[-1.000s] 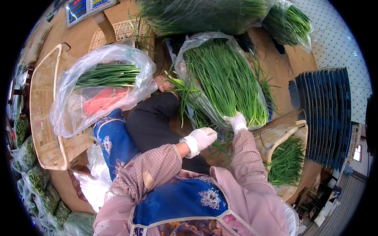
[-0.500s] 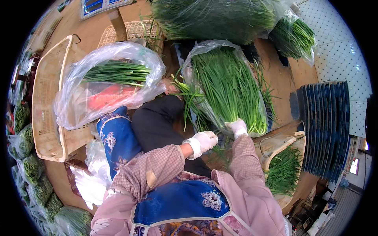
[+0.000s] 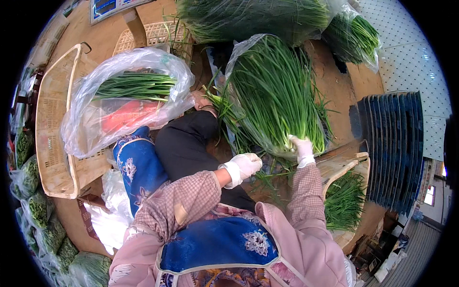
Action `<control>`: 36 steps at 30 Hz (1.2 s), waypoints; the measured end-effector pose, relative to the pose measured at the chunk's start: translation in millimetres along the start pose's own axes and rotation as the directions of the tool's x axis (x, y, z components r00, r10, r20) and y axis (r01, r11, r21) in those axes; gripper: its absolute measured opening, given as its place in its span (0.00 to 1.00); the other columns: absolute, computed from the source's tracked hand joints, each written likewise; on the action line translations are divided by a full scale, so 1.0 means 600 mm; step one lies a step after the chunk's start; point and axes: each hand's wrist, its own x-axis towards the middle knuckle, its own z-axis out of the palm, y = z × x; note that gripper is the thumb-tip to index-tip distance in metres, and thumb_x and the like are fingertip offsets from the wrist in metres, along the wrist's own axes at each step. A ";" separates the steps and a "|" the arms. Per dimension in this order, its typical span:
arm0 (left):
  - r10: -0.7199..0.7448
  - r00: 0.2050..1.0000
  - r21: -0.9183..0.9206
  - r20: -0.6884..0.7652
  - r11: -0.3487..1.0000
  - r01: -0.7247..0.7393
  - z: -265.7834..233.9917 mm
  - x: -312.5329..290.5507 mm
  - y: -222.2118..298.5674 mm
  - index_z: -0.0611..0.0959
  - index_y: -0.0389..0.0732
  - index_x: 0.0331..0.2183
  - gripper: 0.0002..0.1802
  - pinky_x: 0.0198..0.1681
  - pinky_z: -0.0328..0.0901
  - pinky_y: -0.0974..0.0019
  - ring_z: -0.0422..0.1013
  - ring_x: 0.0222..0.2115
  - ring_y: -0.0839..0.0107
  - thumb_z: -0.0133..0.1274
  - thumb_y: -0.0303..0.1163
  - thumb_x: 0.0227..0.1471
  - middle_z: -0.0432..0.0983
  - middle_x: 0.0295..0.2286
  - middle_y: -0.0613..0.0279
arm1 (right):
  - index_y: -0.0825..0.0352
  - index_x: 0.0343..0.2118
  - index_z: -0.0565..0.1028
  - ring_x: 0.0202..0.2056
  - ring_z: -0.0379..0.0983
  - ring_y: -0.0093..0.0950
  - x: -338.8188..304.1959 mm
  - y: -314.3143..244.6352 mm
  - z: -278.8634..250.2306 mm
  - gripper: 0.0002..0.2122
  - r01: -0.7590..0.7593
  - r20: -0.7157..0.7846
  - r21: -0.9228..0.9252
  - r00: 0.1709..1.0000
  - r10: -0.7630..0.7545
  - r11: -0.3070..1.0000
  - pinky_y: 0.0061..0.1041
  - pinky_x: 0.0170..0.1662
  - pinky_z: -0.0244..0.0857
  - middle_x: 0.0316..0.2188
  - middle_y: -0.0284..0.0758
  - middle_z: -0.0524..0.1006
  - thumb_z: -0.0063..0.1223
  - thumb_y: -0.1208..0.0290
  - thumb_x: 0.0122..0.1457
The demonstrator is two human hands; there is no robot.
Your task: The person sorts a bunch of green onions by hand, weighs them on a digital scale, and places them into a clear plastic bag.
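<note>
My right hand, in a white glove, is closed round the pale stem ends of a bunch of garlic chives. Their long green leaves lie over more chives in an open clear plastic bag in front of me. White-gloved as well, my left hand hovers above my lap, left of the right hand. Its fingers are curled together, and anything inside them is hidden. Loose chive leaves lie just beyond it.
At left, a plastic-lined crate holds a clear bag with a smaller chive bundle. A cut-down basket of chives stands at right, near stacked dark ridged sheets. Large bagged chives lie at the far side, near a scale display.
My right hand has moved slightly right with the chives in its grip, and their leaves have lifted and spread over the bag. The left hand has barely moved.
</note>
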 end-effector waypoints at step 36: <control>-0.318 0.948 -0.692 0.011 0.681 0.237 -0.083 0.122 -0.001 0.74 0.40 0.40 0.32 0.22 0.69 0.62 0.73 0.22 0.62 0.41 0.60 0.50 0.74 0.27 0.53 | 0.72 0.52 0.60 0.47 0.65 0.34 -0.056 -0.014 0.120 0.40 -0.401 0.412 -0.015 0.832 0.371 0.916 0.37 0.48 0.61 0.49 0.42 0.66 0.46 0.38 0.48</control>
